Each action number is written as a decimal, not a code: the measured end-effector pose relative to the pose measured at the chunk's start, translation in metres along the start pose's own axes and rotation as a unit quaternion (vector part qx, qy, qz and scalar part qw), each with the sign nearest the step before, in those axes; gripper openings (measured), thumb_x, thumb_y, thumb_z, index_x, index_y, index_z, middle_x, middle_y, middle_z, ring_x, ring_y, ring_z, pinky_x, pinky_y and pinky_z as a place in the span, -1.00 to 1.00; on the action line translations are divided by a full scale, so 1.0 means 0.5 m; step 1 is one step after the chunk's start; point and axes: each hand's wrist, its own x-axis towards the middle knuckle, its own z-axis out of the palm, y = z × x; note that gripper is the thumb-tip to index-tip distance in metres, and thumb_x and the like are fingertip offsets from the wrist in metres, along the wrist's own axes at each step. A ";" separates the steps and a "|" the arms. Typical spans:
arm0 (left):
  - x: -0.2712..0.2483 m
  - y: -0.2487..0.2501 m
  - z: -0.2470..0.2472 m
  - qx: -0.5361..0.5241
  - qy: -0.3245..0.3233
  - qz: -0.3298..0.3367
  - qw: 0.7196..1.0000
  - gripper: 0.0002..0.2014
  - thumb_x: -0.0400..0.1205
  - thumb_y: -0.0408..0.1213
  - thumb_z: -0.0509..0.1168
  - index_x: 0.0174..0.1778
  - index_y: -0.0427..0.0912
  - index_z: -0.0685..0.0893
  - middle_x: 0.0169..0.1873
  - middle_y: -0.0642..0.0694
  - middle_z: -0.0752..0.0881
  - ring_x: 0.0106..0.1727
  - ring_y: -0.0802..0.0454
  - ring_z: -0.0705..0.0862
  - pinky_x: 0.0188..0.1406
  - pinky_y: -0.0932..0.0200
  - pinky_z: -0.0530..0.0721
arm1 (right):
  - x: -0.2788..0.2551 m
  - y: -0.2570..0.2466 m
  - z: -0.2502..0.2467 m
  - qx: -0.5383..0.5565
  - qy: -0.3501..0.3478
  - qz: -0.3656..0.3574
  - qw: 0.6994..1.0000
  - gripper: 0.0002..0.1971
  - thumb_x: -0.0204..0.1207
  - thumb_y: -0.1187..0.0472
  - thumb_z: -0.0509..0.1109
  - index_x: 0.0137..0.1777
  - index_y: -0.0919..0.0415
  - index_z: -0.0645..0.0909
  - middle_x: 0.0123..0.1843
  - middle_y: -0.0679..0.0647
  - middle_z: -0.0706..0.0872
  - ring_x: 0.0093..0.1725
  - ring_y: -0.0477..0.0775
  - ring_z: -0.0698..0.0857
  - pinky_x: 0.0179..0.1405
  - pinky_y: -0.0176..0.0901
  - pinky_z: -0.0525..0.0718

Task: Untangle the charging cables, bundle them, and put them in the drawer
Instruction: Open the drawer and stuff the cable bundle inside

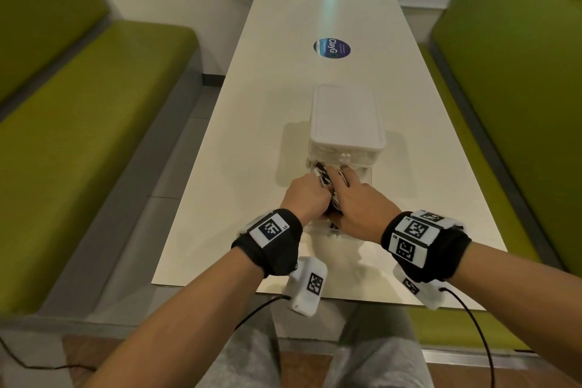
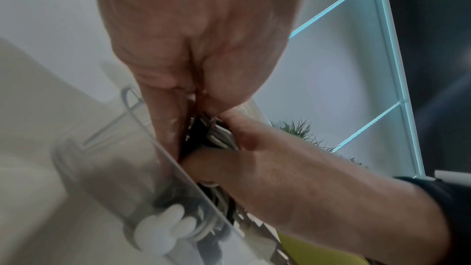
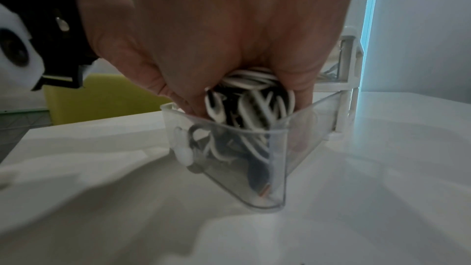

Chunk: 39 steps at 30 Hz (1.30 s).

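A bundle of black and white charging cables (image 1: 327, 181) sits in the pulled-out clear drawer (image 1: 333, 232) of a small white drawer unit (image 1: 346, 116). My left hand (image 1: 315, 189) grips the bundle from the left with curled fingers. From the right, my right hand (image 1: 343, 179) wraps thumb and fingers round the same bundle. In the right wrist view the cable loops (image 3: 254, 100) stick out above the drawer's clear wall (image 3: 300, 148), with more cable lying low inside. The left wrist view shows the cables (image 2: 219, 136) pinched between both hands, behind the drawer's white knob (image 2: 163, 231).
The drawer unit stands on a long white table (image 1: 252, 104) with a round blue sticker (image 1: 332, 48) further back. Green benches (image 1: 78, 135) flank the table on both sides. The unit's upper drawer (image 1: 345, 156) is closed.
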 end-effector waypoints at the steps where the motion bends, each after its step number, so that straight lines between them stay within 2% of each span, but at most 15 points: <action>1: 0.000 0.001 -0.001 -0.001 0.000 -0.003 1.000 -0.78 0.63 -0.38 0.20 -0.27 -0.37 0.68 -0.15 -0.37 0.79 -0.05 -0.30 0.77 0.02 -0.14 0.77 | -0.002 -0.001 -0.001 0.001 0.001 -0.004 1.000 -0.09 0.53 -0.04 0.41 0.70 0.11 -0.08 0.55 0.30 0.27 0.05 0.44 0.67 -0.01 0.14 0.67; 4: 0.003 0.000 -0.002 0.010 0.001 -0.004 1.000 -0.79 0.56 -0.44 0.18 -0.39 -0.27 0.59 -0.18 -0.37 0.78 -0.06 -0.31 0.76 -0.01 -0.10 0.77 | -0.004 -0.005 -0.007 -0.003 0.001 -0.014 1.000 -0.12 0.55 -0.01 0.40 0.72 0.12 -0.06 0.54 0.31 0.28 0.15 0.43 0.63 0.08 0.09 0.61; 9: 0.009 -0.007 0.003 0.015 0.002 0.001 1.000 -0.77 0.62 -0.36 0.20 -0.36 -0.30 0.61 -0.23 -0.35 0.75 -0.06 -0.31 0.74 -0.10 -0.04 0.73 | -0.001 -0.004 -0.006 -0.015 -0.009 0.001 1.000 -0.12 0.55 -0.10 0.36 0.72 0.14 -0.04 0.58 0.30 0.25 0.09 0.44 0.67 0.03 0.11 0.65; 12: 0.011 -0.010 0.005 0.030 0.005 0.005 1.000 -0.68 0.66 -0.34 0.18 -0.46 -0.21 0.49 -0.37 -0.21 0.64 -0.15 -0.26 0.67 -0.25 0.08 0.54 | -0.002 -0.010 -0.015 -0.020 -0.011 0.004 1.000 -0.15 0.55 -0.12 0.36 0.71 0.15 0.01 0.55 0.26 0.30 0.14 0.41 0.66 0.00 0.04 0.61; 14: 0.007 -0.007 0.004 0.035 0.007 0.005 0.999 -0.65 0.66 -0.37 0.16 -0.50 -0.17 0.43 -0.42 -0.16 0.56 -0.22 -0.21 0.58 -0.28 0.11 0.45 | -0.003 -0.015 -0.023 -0.025 -0.017 0.007 1.000 -0.17 0.55 -0.10 0.37 0.70 0.14 0.05 0.52 0.24 0.34 0.15 0.38 0.65 -0.02 0.01 0.59; 16: 0.005 -0.005 0.004 0.035 0.010 0.009 0.999 -0.64 0.67 -0.38 0.15 -0.50 -0.16 0.42 -0.35 -0.22 0.61 -0.20 -0.21 0.58 -0.27 0.10 0.46 | 0.002 -0.017 -0.030 -0.026 -0.026 0.014 0.999 -0.21 0.52 -0.10 0.39 0.66 0.12 0.14 0.48 0.23 0.39 0.14 0.37 0.66 0.01 0.01 0.61; 19: 0.004 -0.005 0.005 0.023 0.009 0.010 1.000 -0.68 0.68 -0.36 0.15 -0.44 -0.18 0.48 -0.18 -0.31 0.74 -0.06 -0.27 0.72 -0.10 0.02 0.67 | 0.012 -0.016 -0.038 -0.018 -0.034 0.024 0.999 -0.29 0.47 -0.10 0.42 0.57 0.08 0.29 0.42 0.20 0.44 0.12 0.34 0.67 0.05 0.02 0.65; 20: 0.004 -0.006 0.005 0.018 0.007 0.011 1.000 -0.69 0.69 -0.34 0.15 -0.41 -0.20 0.52 -0.18 -0.30 0.75 -0.04 -0.27 0.73 -0.05 -0.01 0.70 | 0.014 -0.018 -0.037 -0.014 -0.036 0.030 0.999 -0.29 0.47 -0.10 0.42 0.57 0.08 0.29 0.43 0.20 0.44 0.13 0.34 0.67 0.03 0.00 0.63; 23: 0.004 -0.006 0.007 0.006 0.022 0.012 1.000 -0.59 0.78 -0.20 0.09 -0.42 -0.18 0.49 -0.34 -0.23 0.66 -0.12 -0.25 0.68 -0.14 0.03 0.60 | 0.016 -0.024 -0.019 -0.004 -0.028 0.063 0.998 -0.26 0.53 -0.01 0.40 0.62 0.16 0.18 0.46 0.27 0.37 0.14 0.39 0.66 -0.05 -0.01 0.55; 25: 0.003 -0.010 0.011 -0.023 0.018 0.013 0.999 -0.53 0.79 -0.08 0.04 -0.36 -0.25 0.54 -0.28 -0.27 0.70 -0.11 -0.28 0.70 -0.02 0.01 0.66 | 0.017 -0.029 -0.005 0.003 -0.001 0.098 0.995 -0.29 0.55 0.09 0.39 0.61 0.21 0.15 0.46 0.31 0.32 0.13 0.41 0.64 -0.04 0.03 0.53; 27: -0.002 -0.014 0.014 -0.054 0.006 0.011 0.998 -0.49 0.78 -0.01 0.03 -0.16 -0.36 0.67 -0.14 -0.34 0.77 -0.04 -0.30 0.75 0.12 -0.13 0.72 | 0.015 -0.033 0.004 0.009 0.018 0.123 0.992 -0.30 0.55 0.15 0.40 0.59 0.25 0.14 0.46 0.34 0.29 0.14 0.41 0.60 0.02 0.06 0.52; 30: -0.008 -0.010 0.010 -0.058 0.010 0.016 0.998 -0.51 0.78 -0.06 0.09 -0.11 -0.41 0.73 -0.12 -0.35 0.79 -0.04 -0.27 0.78 0.11 -0.15 0.73 | 0.012 -0.033 0.017 0.035 0.055 0.133 0.989 -0.29 0.49 0.24 0.44 0.55 0.31 0.15 0.42 0.35 0.33 0.11 0.41 0.59 0.08 0.10 0.56; 34: -0.009 -0.005 0.015 -0.066 0.018 0.018 0.998 -0.53 0.76 -0.05 0.12 -0.13 -0.39 0.73 -0.16 -0.33 0.80 -0.11 -0.27 0.79 0.03 -0.16 0.77 | 0.014 -0.031 0.022 0.086 0.086 0.156 0.980 -0.31 0.45 0.34 0.47 0.47 0.30 0.15 0.36 0.33 0.36 0.07 0.44 0.60 -0.06 0.12 0.57; 36: -0.006 -0.007 0.021 -0.036 0.034 0.017 0.999 -0.57 0.74 -0.06 0.15 -0.17 -0.35 0.71 -0.18 -0.29 0.79 -0.12 -0.26 0.78 0.02 -0.13 0.77 | 0.015 -0.031 0.016 0.093 0.067 0.157 0.981 -0.29 0.45 0.29 0.49 0.48 0.29 0.14 0.38 0.35 0.35 0.11 0.47 0.62 -0.01 0.16 0.63; 39: -0.012 0.016 0.019 0.088 0.047 0.034 0.994 -0.76 0.71 -0.27 0.16 -0.20 -0.28 0.61 -0.08 -0.30 0.77 -0.02 -0.27 0.74 -0.08 0.07 0.66 | 0.012 -0.011 -0.011 0.098 -0.018 0.110 0.989 -0.14 0.35 0.11 0.58 0.51 0.26 0.12 0.45 0.35 0.27 0.19 0.45 0.60 0.19 0.22 0.65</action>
